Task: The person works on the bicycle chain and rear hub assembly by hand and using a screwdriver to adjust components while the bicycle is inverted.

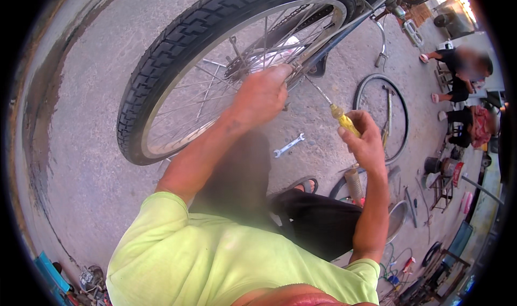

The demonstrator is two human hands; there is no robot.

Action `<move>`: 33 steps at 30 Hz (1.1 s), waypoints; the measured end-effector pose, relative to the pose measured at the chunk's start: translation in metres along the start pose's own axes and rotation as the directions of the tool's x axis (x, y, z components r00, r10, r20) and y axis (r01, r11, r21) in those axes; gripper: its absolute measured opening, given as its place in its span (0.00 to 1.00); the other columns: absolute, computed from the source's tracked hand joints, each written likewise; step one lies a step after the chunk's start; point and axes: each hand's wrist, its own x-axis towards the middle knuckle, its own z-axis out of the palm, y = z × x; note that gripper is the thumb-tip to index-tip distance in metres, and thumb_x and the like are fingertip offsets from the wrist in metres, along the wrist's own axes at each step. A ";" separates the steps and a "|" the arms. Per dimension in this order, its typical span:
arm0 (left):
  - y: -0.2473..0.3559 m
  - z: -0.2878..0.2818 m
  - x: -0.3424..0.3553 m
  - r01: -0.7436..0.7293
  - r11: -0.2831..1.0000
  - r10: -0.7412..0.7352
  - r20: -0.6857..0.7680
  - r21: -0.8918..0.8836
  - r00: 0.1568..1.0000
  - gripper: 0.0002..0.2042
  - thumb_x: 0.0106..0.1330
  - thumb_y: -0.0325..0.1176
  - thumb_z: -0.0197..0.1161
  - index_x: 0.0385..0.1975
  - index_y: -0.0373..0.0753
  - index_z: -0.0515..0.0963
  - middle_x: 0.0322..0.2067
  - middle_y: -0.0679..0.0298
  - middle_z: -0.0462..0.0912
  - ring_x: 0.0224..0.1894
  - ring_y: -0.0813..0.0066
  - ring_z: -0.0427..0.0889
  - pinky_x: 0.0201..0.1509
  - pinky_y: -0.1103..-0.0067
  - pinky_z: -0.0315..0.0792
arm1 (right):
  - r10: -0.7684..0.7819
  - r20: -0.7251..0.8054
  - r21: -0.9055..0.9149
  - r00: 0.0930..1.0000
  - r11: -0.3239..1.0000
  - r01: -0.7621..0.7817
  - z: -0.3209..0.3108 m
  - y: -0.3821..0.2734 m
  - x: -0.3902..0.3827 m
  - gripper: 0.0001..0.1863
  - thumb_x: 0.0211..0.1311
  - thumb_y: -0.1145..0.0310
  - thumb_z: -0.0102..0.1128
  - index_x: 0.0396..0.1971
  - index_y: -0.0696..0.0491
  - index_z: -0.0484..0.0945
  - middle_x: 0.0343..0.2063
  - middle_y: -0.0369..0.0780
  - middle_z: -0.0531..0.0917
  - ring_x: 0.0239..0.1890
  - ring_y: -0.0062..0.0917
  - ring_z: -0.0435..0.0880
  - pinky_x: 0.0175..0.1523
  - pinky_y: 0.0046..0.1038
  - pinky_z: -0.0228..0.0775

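Note:
My right hand (364, 140) is closed around the yellow handle of a screwdriver (337, 112). Its thin shaft slants up to the left, with the tip close to the bicycle frame (334, 41). Beside that spot my left hand (263, 95) reaches across the spokes, fingers bent together at a small metal part on the frame; what they pinch is hidden. The spoked wheel with a black knobbly tyre (144, 80) leans over to the left of both hands. Behind the spokes, the chain and sprocket (237, 69) show in part.
An open-ended spanner (289, 145) lies on the concrete floor below my hands. To the right rest a loose tyre (399, 152) and a hammer (389, 109) inside its ring. Two people (463, 74) sit at the far right, near scattered tools and a small metal stand (446, 190).

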 end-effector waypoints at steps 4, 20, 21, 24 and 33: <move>0.000 0.000 0.001 0.010 1.000 -0.010 0.029 0.009 1.000 0.17 0.66 0.26 0.58 0.55 0.37 0.79 0.46 0.43 0.84 0.49 0.42 0.84 0.52 0.59 0.77 | -0.568 -0.090 -0.607 0.818 0.683 0.407 -0.001 0.005 0.006 0.18 0.70 0.60 0.65 0.48 0.61 0.80 0.28 0.37 0.82 0.25 0.16 0.78 0.29 0.22 0.68; -0.013 0.009 -0.002 -0.045 0.998 0.045 -0.006 -0.044 0.999 0.12 0.66 0.24 0.53 0.47 0.36 0.78 0.40 0.46 0.84 0.44 0.41 0.83 0.46 0.55 0.76 | -0.201 -0.116 -0.329 0.973 0.932 0.154 -0.004 0.008 0.007 0.13 0.71 0.65 0.65 0.42 0.61 0.81 0.28 0.33 0.80 0.28 0.13 0.76 0.31 0.18 0.67; -0.015 0.010 -0.001 -0.048 0.998 0.048 0.007 -0.031 0.999 0.12 0.66 0.24 0.52 0.47 0.36 0.78 0.40 0.46 0.84 0.44 0.41 0.83 0.46 0.55 0.76 | 0.084 -0.056 -0.012 0.995 0.996 -0.085 -0.006 0.003 0.005 0.13 0.72 0.64 0.63 0.40 0.60 0.82 0.25 0.34 0.80 0.24 0.13 0.73 0.29 0.17 0.64; -0.016 0.010 -0.003 -0.039 0.998 0.041 0.029 -0.055 0.999 0.11 0.64 0.23 0.52 0.45 0.35 0.77 0.41 0.46 0.84 0.45 0.41 0.83 0.47 0.55 0.77 | 0.458 0.135 0.252 0.879 0.842 -0.477 -0.008 -0.017 0.008 0.13 0.73 0.63 0.62 0.42 0.60 0.83 0.21 0.33 0.79 0.21 0.12 0.69 0.27 0.16 0.60; -0.015 0.008 -0.005 -0.044 0.978 0.044 -0.008 -0.202 0.999 0.12 0.63 0.25 0.56 0.46 0.34 0.76 0.42 0.47 0.83 0.46 0.41 0.83 0.49 0.54 0.77 | -0.276 -0.156 -0.379 0.949 0.903 0.200 -0.002 0.001 0.006 0.12 0.72 0.63 0.63 0.37 0.57 0.81 0.34 0.37 0.81 0.27 0.14 0.75 0.28 0.19 0.61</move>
